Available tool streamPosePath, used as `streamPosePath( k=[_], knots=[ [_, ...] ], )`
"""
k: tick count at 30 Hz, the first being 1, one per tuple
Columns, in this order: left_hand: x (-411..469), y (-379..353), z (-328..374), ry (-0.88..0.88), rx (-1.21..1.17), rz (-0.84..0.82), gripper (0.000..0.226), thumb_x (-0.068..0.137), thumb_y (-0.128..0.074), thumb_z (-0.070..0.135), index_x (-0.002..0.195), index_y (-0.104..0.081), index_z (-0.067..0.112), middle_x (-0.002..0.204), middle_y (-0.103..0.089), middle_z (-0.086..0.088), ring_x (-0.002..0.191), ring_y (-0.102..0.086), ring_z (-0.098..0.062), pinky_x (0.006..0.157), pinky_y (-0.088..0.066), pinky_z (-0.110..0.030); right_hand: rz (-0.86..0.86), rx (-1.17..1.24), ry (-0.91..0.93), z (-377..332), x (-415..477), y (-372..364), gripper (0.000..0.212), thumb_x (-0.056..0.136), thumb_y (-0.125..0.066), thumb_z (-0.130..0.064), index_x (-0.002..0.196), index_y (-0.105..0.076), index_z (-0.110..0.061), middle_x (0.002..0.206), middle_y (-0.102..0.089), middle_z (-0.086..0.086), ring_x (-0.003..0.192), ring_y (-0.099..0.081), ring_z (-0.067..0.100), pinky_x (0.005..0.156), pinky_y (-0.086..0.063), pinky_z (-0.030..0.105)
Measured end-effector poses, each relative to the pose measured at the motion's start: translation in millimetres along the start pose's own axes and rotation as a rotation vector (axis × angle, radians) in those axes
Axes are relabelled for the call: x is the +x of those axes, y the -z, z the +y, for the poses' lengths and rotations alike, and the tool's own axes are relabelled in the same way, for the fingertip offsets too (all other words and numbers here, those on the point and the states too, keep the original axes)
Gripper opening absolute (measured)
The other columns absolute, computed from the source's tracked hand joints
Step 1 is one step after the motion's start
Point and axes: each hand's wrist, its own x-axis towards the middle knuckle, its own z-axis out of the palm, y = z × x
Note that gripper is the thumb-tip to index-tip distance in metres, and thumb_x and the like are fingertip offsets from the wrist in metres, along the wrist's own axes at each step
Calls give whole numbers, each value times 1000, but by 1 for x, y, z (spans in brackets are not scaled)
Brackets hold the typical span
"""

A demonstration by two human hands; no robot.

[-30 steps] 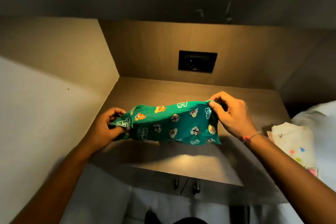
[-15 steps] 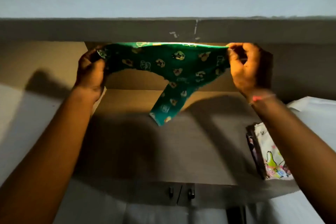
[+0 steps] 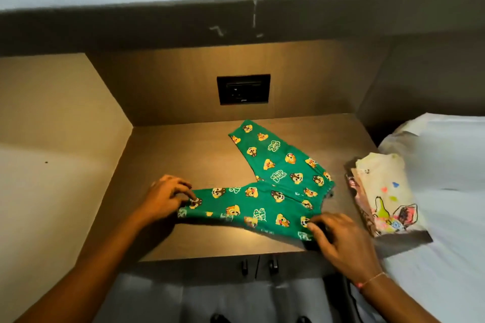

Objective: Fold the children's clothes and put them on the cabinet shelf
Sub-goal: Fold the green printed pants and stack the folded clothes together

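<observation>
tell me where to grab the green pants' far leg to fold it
Pinch the far leg's cuff from above, at its back-left end. The green pants lie flat in a V, that cuff free, so it likely swings onto the near leg.

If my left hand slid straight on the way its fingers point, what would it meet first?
Your left hand points right along the near leg of the green pants, which its fingers hold. It would first ride over that fabric, then probably reach the right hand.
</observation>
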Motion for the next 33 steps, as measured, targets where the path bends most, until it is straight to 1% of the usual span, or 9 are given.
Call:
streamPosePath(
  k=[3,6,10,13,17,22,24,26,33],
  knots=[
    [22,12,22,-27,-76,62,28,91,-57,18,99,-62,43,114,-59,9,116,-44,-17,101,-36,-49,65,44,-69,-2,8,-4,22,92,-56,-41,101,-68,-25,93,-69,-6,88,-59,12,69,-45,24],
    [61,12,59,-160,20,25,32,95,-51,25,126,-57,30,128,-57,0,124,-42,-22,106,-33,-51,-65,-3,-113,-3,12,-18,39,93,-55,-44,125,-60,-22,125,-62,1,117,-53,20,94,-48,38],
    [118,-6,103,-323,280,-53,52,100,-40,33,150,-27,26,160,-23,-4,147,-18,-25,118,-19,-54,-254,-162,-161,1,6,-38,60,96,-37,-55,149,-30,-28,159,-25,-3,146,-20,23,118,-23,44],
    [145,-26,111,-328,460,-147,58,101,-27,45,154,-11,26,163,-6,-3,149,-3,-27,120,-9,-53,-272,-176,-156,4,1,-45,62,97,-27,-56,152,-21,-29,162,-16,-4,149,-10,24,120,-5,41],
    [158,-45,99,-200,524,-203,62,100,-18,53,153,3,29,163,8,0,150,5,-27,119,-2,-55,-269,-182,-143,9,5,-44,65,96,-19,-58,153,-18,-28,163,-14,-3,150,-7,27,118,-1,41],
    [126,-36,97,-251,269,-12,59,99,-30,50,152,-23,24,161,-17,-5,148,-13,-27,118,-13,-55,-289,-174,-113,10,8,-35,64,98,-21,-58,154,-14,-29,164,-6,-3,150,-3,26,121,-2,46],
    [91,-28,86,-278,127,112,51,93,-37,54,132,-53,25,140,-51,-3,132,-40,-24,109,-31,-54,-210,-123,-54,6,0,-28,60,97,-29,-57,150,-28,-29,161,-21,-2,148,-16,26,121,-12,49],
    [46,-29,61,-282,89,191,43,85,-40,61,103,-64,30,106,-60,8,105,-50,-15,93,-41,-48,-124,-65,30,5,-13,-25,50,96,-39,-53,138,-48,-28,149,-43,0,140,-35,25,116,-28,51],
    [-52,-58,-7,383,6,187,62,67,-47,87,93,-55,31,93,-51,8,84,-55,-12,68,-53,-35,-136,-90,155,10,-27,-36,39,93,-44,-48,114,-68,-26,121,-65,-2,118,-54,24,94,-49,44]
  ],
)
